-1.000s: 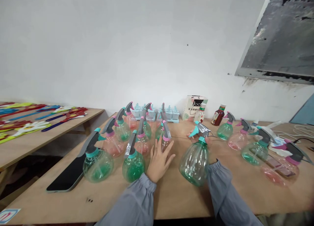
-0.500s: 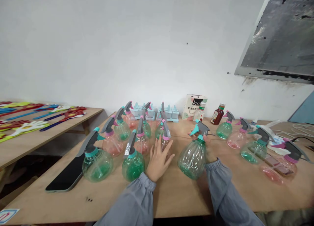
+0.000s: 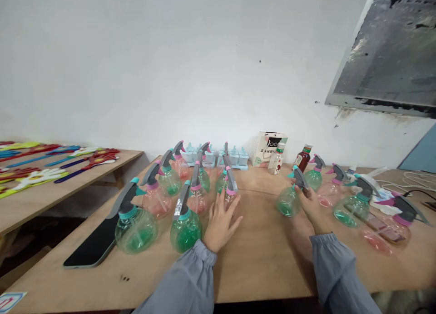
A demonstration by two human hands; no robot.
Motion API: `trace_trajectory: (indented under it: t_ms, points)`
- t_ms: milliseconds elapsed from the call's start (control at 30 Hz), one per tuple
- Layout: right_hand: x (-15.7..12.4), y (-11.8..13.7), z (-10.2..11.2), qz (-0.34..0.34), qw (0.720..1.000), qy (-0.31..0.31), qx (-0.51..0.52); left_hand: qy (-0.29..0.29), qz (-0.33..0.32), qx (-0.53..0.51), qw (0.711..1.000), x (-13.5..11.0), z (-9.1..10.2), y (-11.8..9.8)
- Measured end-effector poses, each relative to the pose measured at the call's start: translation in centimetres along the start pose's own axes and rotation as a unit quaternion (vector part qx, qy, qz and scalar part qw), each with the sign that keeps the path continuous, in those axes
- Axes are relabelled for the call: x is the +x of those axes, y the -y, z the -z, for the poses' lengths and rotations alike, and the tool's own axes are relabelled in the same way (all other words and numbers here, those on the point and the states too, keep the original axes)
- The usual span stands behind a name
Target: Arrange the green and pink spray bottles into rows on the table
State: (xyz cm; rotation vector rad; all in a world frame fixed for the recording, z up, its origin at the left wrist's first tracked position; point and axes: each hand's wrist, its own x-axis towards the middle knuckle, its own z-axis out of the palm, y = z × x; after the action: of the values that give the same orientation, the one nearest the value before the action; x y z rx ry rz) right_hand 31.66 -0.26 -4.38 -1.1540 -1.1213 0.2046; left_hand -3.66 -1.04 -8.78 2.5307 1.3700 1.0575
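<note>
In the head view my right hand is closed round the grey trigger head of a green spray bottle, which stands upright or nearly so right of the middle; I cannot tell whether its base touches the table. My left hand lies open with fingers spread, its fingertips against or just in front of a pink spray bottle that they partly hide. Beside that hand is another green spray bottle. More pink and green ones stand behind in a cluster, including a pink spray bottle.
On the right stand several spray bottles, one a green spray bottle. Along the wall are light-blue moulds, a box, a clear bottle and a dark-red bottle. A black phone lies left; hand-shaped clappers cover another table.
My right hand has carried the green spray bottle away from me and to the right, from above the near table to beside the right-hand bottles. The left hand has stayed put.
</note>
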Motion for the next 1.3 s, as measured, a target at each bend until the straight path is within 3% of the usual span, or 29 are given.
trace_trajectory:
  t_ms: [133, 267, 367, 500, 733, 1033, 1100, 1167, 1233, 1300]
  points:
    - [0.2, -2.4, 1.0, 0.001, 0.998, -0.028, -0.052, -0.002, -0.004, -0.007, 1.000, 0.0, 0.1, 0.1]
    - [-0.6, -4.2, 1.4, 0.004, 0.991, -0.013, -0.133, 0.000, -0.001, -0.008, 1.000, 0.1, 0.1, 0.1]
    - [-0.9, -5.2, 1.6, 0.003, 0.978, -0.050, -0.204, 0.001, -0.005, -0.009, 1.000, 0.0, 0.1, 0.0]
    - [1.3, -5.8, 1.5, -0.032, 0.961, -0.060, -0.267, -0.004, -0.014, -0.009, 1.000, 0.0, 0.0, 0.1]
    - [6.7, -6.9, 0.4, -0.060, 0.972, -0.108, -0.198, -0.003, -0.032, -0.009, 0.999, -0.3, -0.1, 0.2]
    - [8.5, -6.7, -0.6, -0.072, 0.958, -0.125, -0.249, 0.016, -0.062, -0.034, 0.997, -0.4, 0.0, 0.3]
    - [8.4, -6.2, -0.8, -0.076, 0.955, -0.129, -0.254, 0.020, -0.062, -0.039, 0.997, -0.4, 0.1, 0.3]
    - [7.5, -5.5, -1.5, -0.063, 0.945, -0.171, -0.272, 0.022, -0.063, -0.044, 0.997, -0.3, 0.1, 0.4]
    - [5.7, -4.6, -2.5, -0.016, 0.937, -0.222, -0.270, 0.026, -0.068, -0.051, 0.996, -0.3, 0.1, 0.4]
    - [3.3, -3.2, -4.0, 0.048, 0.953, -0.216, -0.207, 0.035, -0.079, -0.055, 0.995, -0.2, 0.2, 0.3]
